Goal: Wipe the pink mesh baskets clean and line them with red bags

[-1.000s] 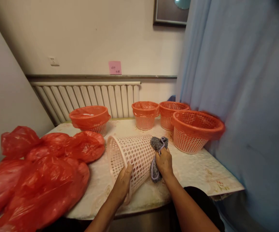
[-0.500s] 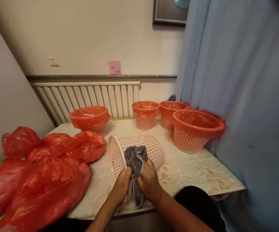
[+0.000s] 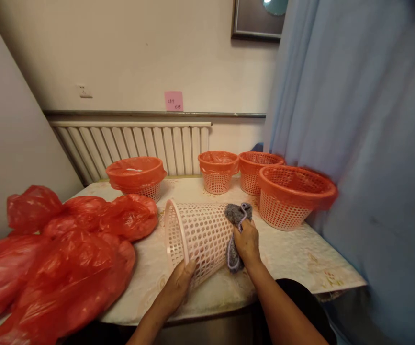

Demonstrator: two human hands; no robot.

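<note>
A pale pink perforated plastic wastebasket [image 3: 203, 230] lies on its side, its open mouth facing left. My left hand [image 3: 180, 285] grips the near part of its rim, thumb on the outside and the other fingers mostly hidden. At the basket's base end, my right hand [image 3: 247, 242] is closed on a grey cloth [image 3: 236, 215] with a lilac edge. The cloth is bunched against the base and hangs down below the hand.
Red plastic bags [image 3: 74, 273] are heaped on the left of the table [image 3: 297, 258]. Red-lined baskets stand at the back: one on the left [image 3: 135, 175], one mid-table [image 3: 217, 175], one beside it [image 3: 253, 179], and a larger one [image 3: 286, 206] by the blue curtain [image 3: 365, 143].
My right hand has moved the cloth rightward along the basket's side to its base end. The left hand stays at the rim, and more of the basket's side now shows.
</note>
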